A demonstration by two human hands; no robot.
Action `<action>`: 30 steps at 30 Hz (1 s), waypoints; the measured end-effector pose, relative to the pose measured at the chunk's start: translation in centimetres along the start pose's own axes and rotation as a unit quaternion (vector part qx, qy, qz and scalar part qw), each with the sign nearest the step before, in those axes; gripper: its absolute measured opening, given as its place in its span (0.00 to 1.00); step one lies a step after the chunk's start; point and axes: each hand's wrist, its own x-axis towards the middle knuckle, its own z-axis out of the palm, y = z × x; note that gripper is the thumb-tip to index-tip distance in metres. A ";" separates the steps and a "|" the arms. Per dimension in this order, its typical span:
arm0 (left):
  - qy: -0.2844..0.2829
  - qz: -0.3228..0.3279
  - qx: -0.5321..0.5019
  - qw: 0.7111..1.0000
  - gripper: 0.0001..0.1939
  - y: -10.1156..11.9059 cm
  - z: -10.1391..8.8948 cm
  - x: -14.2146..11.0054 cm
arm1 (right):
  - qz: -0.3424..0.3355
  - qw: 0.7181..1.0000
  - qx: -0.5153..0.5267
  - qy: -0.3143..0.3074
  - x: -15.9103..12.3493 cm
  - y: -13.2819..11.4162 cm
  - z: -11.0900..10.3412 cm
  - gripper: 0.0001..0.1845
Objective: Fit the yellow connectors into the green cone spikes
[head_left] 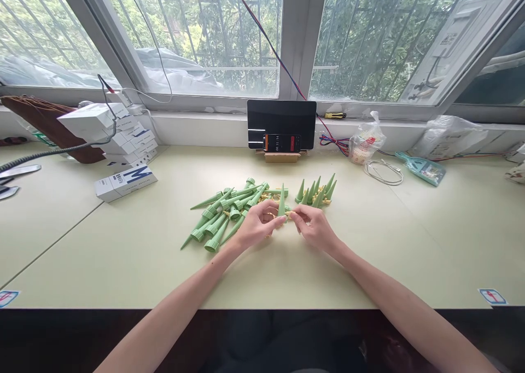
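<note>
My left hand [258,225] is closed round the base of a green cone-shaped spike [281,200], holding it upright with its tip up. My right hand [314,226] pinches a small yellow part [290,214] against the spike's base. Left of my hands lies a loose pile of green spikes [227,211] on their sides. Just behind my right hand stands a small group of upright green spikes [315,192] with yellow pieces at their bases.
A pale green table [143,252] runs under a window. A tablet and phone on a stand [281,126] sit at the back centre. Stacked white boxes [118,143] lie back left. A plastic bag [366,140], coiled cable [383,172] and blue-green packet [420,168] lie back right.
</note>
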 end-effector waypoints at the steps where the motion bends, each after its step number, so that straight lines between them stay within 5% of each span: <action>1: -0.002 0.005 0.000 1.000 0.18 -0.1 0.0 0.0 | 0.003 1.000 0.000 0.000 0.0 -0.1 0.0 0.18; 14: 0.022 0.037 0.036 0.998 0.17 -0.9 0.1 0.2 | 0.093 0.984 0.150 -0.037 0.0 0.2 0.2 0.20; 26: 0.054 0.047 0.082 0.994 0.18 -1.1 0.3 0.3 | 0.170 0.924 0.336 -0.068 0.5 0.4 0.3 0.21; 30: 0.050 0.047 0.079 0.994 0.19 -1.1 0.3 0.3 | 0.155 0.942 0.294 -0.043 0.5 0.3 0.5 0.23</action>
